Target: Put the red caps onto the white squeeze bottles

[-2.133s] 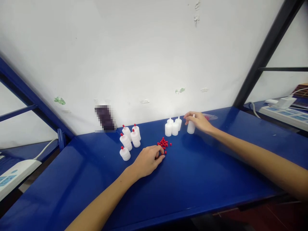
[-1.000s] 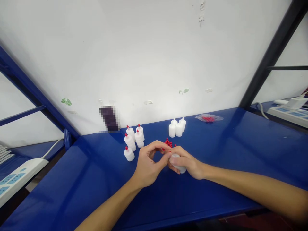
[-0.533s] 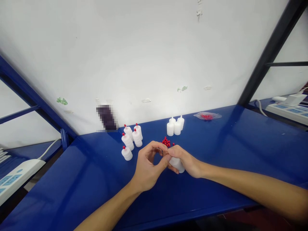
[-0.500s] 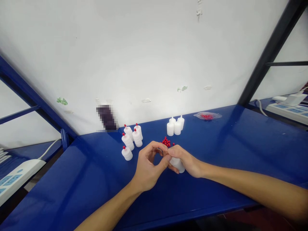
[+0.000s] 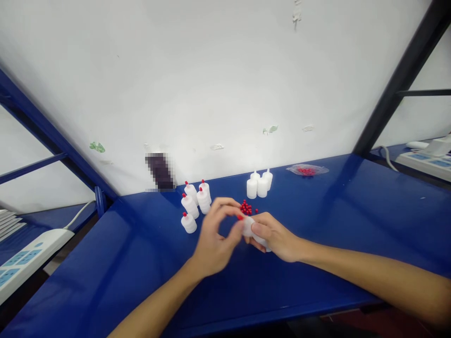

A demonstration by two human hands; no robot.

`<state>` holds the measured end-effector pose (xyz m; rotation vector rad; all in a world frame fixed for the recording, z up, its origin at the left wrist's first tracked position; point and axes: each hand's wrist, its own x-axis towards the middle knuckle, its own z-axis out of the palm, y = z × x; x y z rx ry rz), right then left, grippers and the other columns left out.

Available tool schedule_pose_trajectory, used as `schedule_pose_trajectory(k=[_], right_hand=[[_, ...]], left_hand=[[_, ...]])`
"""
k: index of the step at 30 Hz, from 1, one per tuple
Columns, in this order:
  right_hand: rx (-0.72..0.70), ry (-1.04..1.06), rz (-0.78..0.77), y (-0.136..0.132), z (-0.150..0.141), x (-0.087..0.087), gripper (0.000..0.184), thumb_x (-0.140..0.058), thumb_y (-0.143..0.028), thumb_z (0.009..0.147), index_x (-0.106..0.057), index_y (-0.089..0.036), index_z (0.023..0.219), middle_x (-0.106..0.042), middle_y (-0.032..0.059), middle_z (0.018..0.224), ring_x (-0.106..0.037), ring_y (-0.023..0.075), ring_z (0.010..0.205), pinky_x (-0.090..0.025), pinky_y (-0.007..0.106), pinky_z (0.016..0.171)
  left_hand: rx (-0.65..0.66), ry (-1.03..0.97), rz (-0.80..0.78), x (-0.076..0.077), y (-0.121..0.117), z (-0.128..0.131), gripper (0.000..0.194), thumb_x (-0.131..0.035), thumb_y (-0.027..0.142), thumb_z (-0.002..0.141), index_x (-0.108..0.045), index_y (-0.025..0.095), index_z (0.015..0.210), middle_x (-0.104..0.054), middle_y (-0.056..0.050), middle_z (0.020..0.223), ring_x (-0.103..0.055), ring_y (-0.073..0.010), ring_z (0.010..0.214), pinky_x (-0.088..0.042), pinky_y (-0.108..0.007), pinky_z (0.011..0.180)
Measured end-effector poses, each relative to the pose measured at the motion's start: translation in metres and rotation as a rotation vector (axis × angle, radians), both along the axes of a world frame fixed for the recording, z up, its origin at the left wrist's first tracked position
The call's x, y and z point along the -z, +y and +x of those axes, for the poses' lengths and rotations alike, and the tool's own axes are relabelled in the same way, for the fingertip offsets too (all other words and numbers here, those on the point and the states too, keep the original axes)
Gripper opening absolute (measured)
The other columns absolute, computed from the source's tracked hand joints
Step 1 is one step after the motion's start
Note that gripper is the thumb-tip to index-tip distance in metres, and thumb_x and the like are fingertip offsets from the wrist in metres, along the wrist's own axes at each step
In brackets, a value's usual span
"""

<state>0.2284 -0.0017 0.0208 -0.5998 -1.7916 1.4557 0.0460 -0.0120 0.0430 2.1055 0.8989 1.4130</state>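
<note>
Plain white bottle [image 5: 248, 226], red-tipped, leans between both hands [image 5: 282, 240].

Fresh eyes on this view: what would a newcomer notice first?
First, the tilted white bottle in the right hand, near the centre, with the left hand at its end, where a red tip shows. Loose red caps stand out just beyond. Five red-capped bottles stand to the left.

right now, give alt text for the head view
The right hand grips a tilted white bottle, the left hand at the red cap by its tip, above a blue table. Behind are five red-capped bottles, four uncapped ones and a pile of red caps.
</note>
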Motion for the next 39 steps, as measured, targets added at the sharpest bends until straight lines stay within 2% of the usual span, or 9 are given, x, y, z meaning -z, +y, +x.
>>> schedule_pose_trajectory(k=[6,9,12,16,20,24,27,33,39], right_hand=[[0.135,-0.110,0.152,-0.003,0.003,0.003,0.042,-0.074,-0.050,0.075,-0.054,-0.017,0.060,-0.047,-0.0033,0.055,-0.039,0.0090,0.051,-0.030,0.023,0.048],[0.166,-0.076,0.266,-0.006,0.005,0.007,0.040,-0.068,-0.050,0.080,-0.053,-0.018,0.063,-0.047,-0.0030,0.057,-0.038,0.0097,0.050,-0.030,0.025,0.049],[0.027,-0.043,0.327,-0.009,0.007,0.005,0.044,-0.041,-0.051,0.095,-0.059,-0.016,0.074,-0.053,0.0011,0.066,-0.046,0.0133,0.059,-0.036,0.028,0.058],[-0.142,-0.192,0.421,-0.013,0.005,-0.002,0.038,-0.037,-0.042,0.100,-0.063,-0.016,0.090,-0.063,0.0039,0.083,-0.055,0.0159,0.075,-0.041,0.030,0.077],[-0.045,-0.328,0.433,-0.011,0.006,0.000,0.036,-0.039,-0.048,0.100,-0.062,-0.019,0.097,-0.062,0.0010,0.082,-0.053,0.0144,0.073,-0.039,0.029,0.077],[-0.059,-0.355,0.418,-0.009,0.009,0.004,0.038,-0.037,-0.049,0.101,-0.061,-0.019,0.099,-0.058,-0.0012,0.076,-0.049,0.0116,0.064,-0.038,0.024,0.065],[-0.137,-0.348,0.518,-0.011,0.009,0.004,0.035,-0.038,-0.045,0.101,-0.061,-0.019,0.109,-0.061,0.0006,0.081,-0.052,0.0125,0.067,-0.038,0.024,0.066],[-0.160,-0.369,0.640,-0.016,0.009,0.000,0.028,-0.040,-0.039,0.099,-0.060,-0.020,0.097,-0.060,0.0011,0.078,-0.051,0.0135,0.066,-0.038,0.024,0.065],[0.243,-0.246,0.509,0.016,0.025,0.001,0.036,-0.032,-0.042,0.101,-0.052,-0.019,0.083,-0.051,-0.0014,0.068,-0.046,0.0124,0.059,-0.035,0.025,0.061]], left_hand=[[-0.540,0.087,0.276,-0.013,0.025,-0.089,0.009,-0.064,0.029,0.085,-0.066,0.020,0.086,-0.054,-0.002,0.088,-0.054,-0.0173,0.083,-0.047,-0.031,0.077],[-0.621,0.252,0.199,-0.003,0.027,-0.122,0.013,-0.062,0.031,0.086,-0.067,0.020,0.087,-0.054,-0.002,0.087,-0.054,-0.0173,0.083,-0.047,-0.031,0.075],[-0.570,0.314,0.139,0.006,0.025,-0.132,0.015,-0.061,0.034,0.087,-0.068,0.020,0.089,-0.053,-0.002,0.088,-0.053,-0.0166,0.081,-0.047,-0.031,0.074],[-0.447,0.353,0.098,0.009,0.027,-0.126,0.015,-0.061,0.032,0.088,-0.068,0.019,0.091,-0.054,-0.002,0.088,-0.051,-0.0143,0.075,-0.046,-0.029,0.072],[-0.458,0.412,0.126,0.004,0.025,-0.124,0.015,-0.062,0.029,0.087,-0.067,0.020,0.097,-0.054,0.000,0.082,-0.050,-0.0141,0.070,-0.044,-0.028,0.067],[-0.590,0.350,0.462,0.001,0.012,-0.120,0.003,-0.063,0.020,0.082,-0.065,0.020,0.085,-0.046,0.005,0.061,-0.045,-0.0116,0.054,-0.039,-0.031,0.067],[-0.430,0.475,0.616,0.006,0.002,-0.098,0.007,-0.064,0.015,0.078,-0.062,0.021,0.080,-0.045,0.008,0.052,-0.041,-0.0086,0.045,-0.037,-0.033,0.067],[-0.076,0.756,0.225,0.025,0.012,-0.031,0.014,-0.050,0.017,0.092,-0.062,0.020,0.098,-0.062,0.002,0.066,-0.053,-0.0129,0.056,-0.041,-0.028,0.062],[0.052,0.792,0.048,0.029,0.036,-0.003,0.021,-0.048,0.022,0.095,-0.062,0.019,0.111,-0.062,-0.004,0.088,-0.060,-0.0160,0.072,-0.045,-0.026,0.063]])
